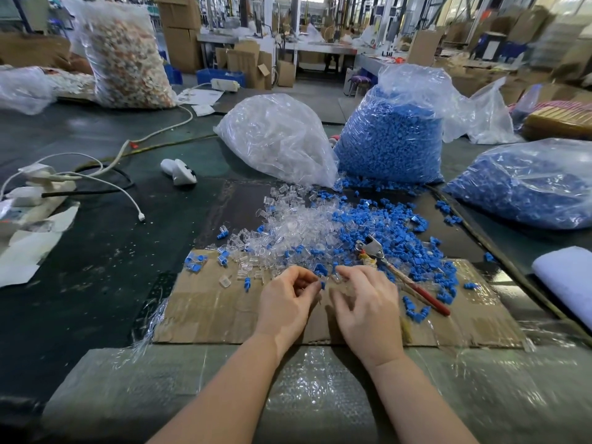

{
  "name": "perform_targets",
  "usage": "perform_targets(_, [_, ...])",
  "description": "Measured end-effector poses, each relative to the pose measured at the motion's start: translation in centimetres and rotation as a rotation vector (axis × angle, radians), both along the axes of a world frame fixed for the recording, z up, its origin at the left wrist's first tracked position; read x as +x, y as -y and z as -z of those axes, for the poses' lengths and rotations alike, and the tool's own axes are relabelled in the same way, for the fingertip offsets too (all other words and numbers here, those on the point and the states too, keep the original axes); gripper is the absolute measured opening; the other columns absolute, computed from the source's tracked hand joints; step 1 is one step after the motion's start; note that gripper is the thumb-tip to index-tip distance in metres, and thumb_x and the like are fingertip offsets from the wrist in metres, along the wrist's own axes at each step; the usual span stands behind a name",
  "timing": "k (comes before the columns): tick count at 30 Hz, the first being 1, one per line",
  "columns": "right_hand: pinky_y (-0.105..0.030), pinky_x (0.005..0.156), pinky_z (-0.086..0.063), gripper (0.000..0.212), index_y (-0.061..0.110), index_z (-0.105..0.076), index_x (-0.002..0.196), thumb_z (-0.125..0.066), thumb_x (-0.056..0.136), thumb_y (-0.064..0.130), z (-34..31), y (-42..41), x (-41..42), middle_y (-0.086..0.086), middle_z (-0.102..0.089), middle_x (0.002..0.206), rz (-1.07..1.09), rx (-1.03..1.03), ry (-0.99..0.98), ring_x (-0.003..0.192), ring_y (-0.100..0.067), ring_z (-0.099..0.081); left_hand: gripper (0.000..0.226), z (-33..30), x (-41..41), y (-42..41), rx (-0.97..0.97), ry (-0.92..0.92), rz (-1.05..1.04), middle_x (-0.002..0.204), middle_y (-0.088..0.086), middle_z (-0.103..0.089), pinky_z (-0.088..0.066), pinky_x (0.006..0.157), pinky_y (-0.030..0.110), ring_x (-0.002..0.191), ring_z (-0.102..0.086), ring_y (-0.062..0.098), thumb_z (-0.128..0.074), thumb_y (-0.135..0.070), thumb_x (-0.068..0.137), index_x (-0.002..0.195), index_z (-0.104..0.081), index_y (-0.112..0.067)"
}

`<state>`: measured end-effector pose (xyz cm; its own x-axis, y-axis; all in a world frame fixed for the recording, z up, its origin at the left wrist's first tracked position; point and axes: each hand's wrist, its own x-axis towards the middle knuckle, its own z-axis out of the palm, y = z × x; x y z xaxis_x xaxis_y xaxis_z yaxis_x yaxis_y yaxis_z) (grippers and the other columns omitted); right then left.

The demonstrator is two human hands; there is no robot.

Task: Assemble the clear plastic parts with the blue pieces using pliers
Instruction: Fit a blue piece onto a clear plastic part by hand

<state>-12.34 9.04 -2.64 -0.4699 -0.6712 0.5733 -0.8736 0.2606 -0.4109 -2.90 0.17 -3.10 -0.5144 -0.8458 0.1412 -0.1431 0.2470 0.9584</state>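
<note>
The dark worktable [105, 257] spreads out beneath everything, and a flattened sheet of cardboard [224, 312] lies on it directly under both hands. Well beyond the hands stand three plastic sacks: a bag of clear parts [278, 136] straight ahead, a tall bag of blue pieces [394, 142] just to its right, and a second blue-filled bag [528, 184] far off to the right. Between those sacks and the hands lies a loose heap, with clear plastic parts [288, 229] on its left side and blue pieces [384, 229] on its right, the two mingling where they meet just ahead of the fingertips. The pliers [400, 274] lie on the cardboard just beside the right hand, to its right, red handles toward the person and metal head buried among the blue pieces; no hand touches them. A white power strip with cables [41, 187] sits far to the left.

The left hand [285, 306] has its fingers curled in, pinching a small blue piece [322, 285] at its fingertips. The right hand [365, 306] faces it, close by, fingers bent toward a clear part [336, 278] at its fingertips; whether it actually grips that part cannot be told.
</note>
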Motion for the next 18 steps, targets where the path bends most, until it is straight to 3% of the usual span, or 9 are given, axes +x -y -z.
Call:
perform_targets(2, [-0.041,0.091,-0.038,0.034,0.012,-0.062,0.114,-0.068,0.083,0.022,-0.4,-0.3,-0.5,-0.006,-0.062,0.109,0.184,0.072,-0.012,0.103,-0.025,-0.057,0.017,0.0,0.0,0.0,0.026,-0.003,0.005,0.074,0.000,-0.067,-0.051,0.067,0.014,0.073,-0.066,0.008,-0.066,-0.009,0.084,0.077,-0.061,-0.024])
perform_targets(5, [-0.044,0.103,-0.030,0.058,0.018,-0.042,0.135,-0.052,0.088,0.049,-1.4,-1.1,-2.2,-0.008,-0.051,0.130,0.473,0.410,0.040,0.119,-0.027,-0.047,0.020,-0.1,0.2,-0.1,-0.009,0.008,-0.001,0.070,-0.008,-0.064,-0.045,0.061,0.006,0.067,-0.061,-0.006,-0.066,-0.009,0.084,0.076,-0.060,-0.026])
perform_targets(8, [-0.051,0.108,-0.022,0.077,0.020,-0.021,0.145,-0.046,0.084,0.061,-1.9,-1.7,-3.9,-0.010,-0.035,0.144,0.533,0.699,0.133,0.131,-0.030,-0.034,0.019,-0.2,0.2,-0.1,-0.029,0.021,0.000,0.069,-0.011,-0.063,-0.042,0.060,0.003,0.063,-0.056,-0.013,-0.066,-0.009,0.084,0.077,-0.060,-0.026])
perform_targets(14, [-0.053,0.108,-0.024,0.067,0.018,-0.030,0.140,-0.047,0.085,0.054,-2.5,-1.2,-4.0,-0.011,-0.036,0.140,0.512,0.765,0.112,0.129,-0.033,-0.034,0.018,-0.4,0.3,-0.1,-0.020,0.020,-0.010,0.073,-0.009,-0.063,-0.042,0.061,0.003,0.065,-0.057,-0.011,-0.065,-0.010,0.085,0.078,-0.060,-0.026])
perform_targets(18, [-0.047,0.099,-0.031,0.051,0.021,-0.037,0.130,-0.045,0.088,0.048,-2.9,-1.2,-3.9,-0.010,-0.040,0.132,0.503,0.676,0.128,0.120,-0.030,-0.037,0.019,-0.6,0.2,0.0,-0.019,0.048,-0.017,0.076,-0.008,-0.063,-0.042,0.061,0.004,0.066,-0.055,-0.005,-0.065,-0.012,0.085,0.078,-0.058,-0.028])
